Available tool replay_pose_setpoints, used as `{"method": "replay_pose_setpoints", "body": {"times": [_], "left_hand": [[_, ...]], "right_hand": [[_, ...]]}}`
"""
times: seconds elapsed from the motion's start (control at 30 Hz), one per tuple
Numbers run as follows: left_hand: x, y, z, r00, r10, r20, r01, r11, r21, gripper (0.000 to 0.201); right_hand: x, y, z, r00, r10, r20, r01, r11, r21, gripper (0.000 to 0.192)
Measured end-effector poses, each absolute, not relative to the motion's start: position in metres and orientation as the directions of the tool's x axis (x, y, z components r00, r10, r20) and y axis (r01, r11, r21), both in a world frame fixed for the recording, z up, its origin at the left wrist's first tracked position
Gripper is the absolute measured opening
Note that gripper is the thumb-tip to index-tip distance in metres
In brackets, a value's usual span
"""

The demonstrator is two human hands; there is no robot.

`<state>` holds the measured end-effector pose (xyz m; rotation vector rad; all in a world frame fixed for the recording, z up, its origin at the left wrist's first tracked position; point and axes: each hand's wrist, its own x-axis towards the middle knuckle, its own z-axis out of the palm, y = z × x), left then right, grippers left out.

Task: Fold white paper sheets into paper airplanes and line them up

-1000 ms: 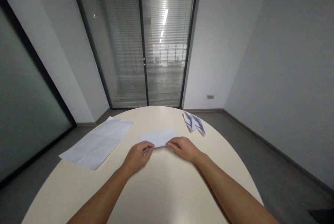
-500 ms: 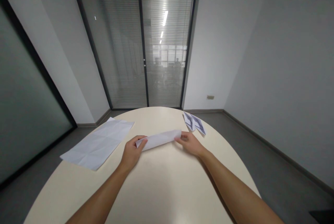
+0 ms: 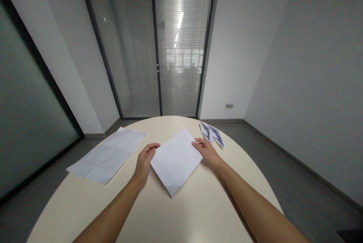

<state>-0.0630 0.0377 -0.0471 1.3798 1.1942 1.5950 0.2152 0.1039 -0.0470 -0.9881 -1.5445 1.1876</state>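
A white sheet of paper (image 3: 176, 161) is held between my two hands over the middle of the table, turned so one corner points toward me. My left hand (image 3: 146, 158) grips its left edge, the fingers partly hidden behind the paper. On the upper right edge, my right hand (image 3: 206, 152) pinches the sheet with the thumb on top and fingers beneath. A faint crease crosses the sheet near its lower corner.
On the left of the round cream table (image 3: 147, 216) lies a creased white sheet (image 3: 109, 156), partly over the edge. A folded paper piece (image 3: 211, 134) rests at the far right. Beyond stand glass doors with blinds (image 3: 181, 58).
The paper was seen as a narrow, tilted strip between my hands; now its broad face shows, with a corner toward me. My hands have shifted only slightly.
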Motion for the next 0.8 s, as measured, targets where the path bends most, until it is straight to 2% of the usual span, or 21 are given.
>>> {"method": "replay_pose_setpoints", "body": {"times": [0.1,0.17,0.2,0.27,0.37,0.47,0.57,0.7,0.8], "left_hand": [[-0.062,0.031,-0.039,-0.082,0.871,0.484,0.263,-0.449,0.854,0.028],[-0.059,0.024,-0.036,0.103,0.823,0.558,0.422,-0.545,0.725,0.024],[-0.057,0.020,-0.035,0.221,0.808,0.546,0.483,-0.577,0.658,0.025],[-0.053,0.013,-0.036,0.444,0.784,0.434,0.574,-0.620,0.534,0.035],[-0.047,0.005,-0.039,0.615,0.756,0.225,0.653,-0.648,0.392,0.050],[-0.042,0.000,-0.035,0.623,0.760,0.184,0.696,-0.647,0.313,0.046],[-0.037,-0.001,-0.028,0.609,0.760,0.228,0.712,-0.650,0.266,0.042],[-0.034,0.001,-0.026,0.577,0.774,0.261,0.734,-0.631,0.250,0.040],[-0.036,0.005,-0.035,0.541,0.792,0.282,0.761,-0.604,0.237,0.046]], "right_hand": [[0.216,0.104,-0.049,-0.291,0.941,0.172,0.142,0.220,-0.965,0.051],[0.218,0.104,-0.050,-0.323,0.926,0.195,0.211,0.272,-0.939,0.048],[0.218,0.104,-0.050,-0.335,0.918,0.210,0.245,0.300,-0.922,0.046],[0.220,0.102,-0.049,-0.338,0.910,0.239,0.343,0.356,-0.870,0.044],[0.220,0.096,-0.042,-0.285,0.900,0.329,0.535,0.434,-0.725,0.041],[0.215,0.086,-0.033,-0.282,0.843,0.459,0.649,0.520,-0.556,0.037],[0.203,0.072,-0.026,-0.401,0.777,0.485,0.648,0.615,-0.449,0.035],[0.184,0.055,-0.026,-0.630,0.677,0.381,0.566,0.736,-0.371,0.039],[0.180,0.049,-0.030,-0.713,0.655,0.250,0.566,0.748,-0.347,0.047]]}}
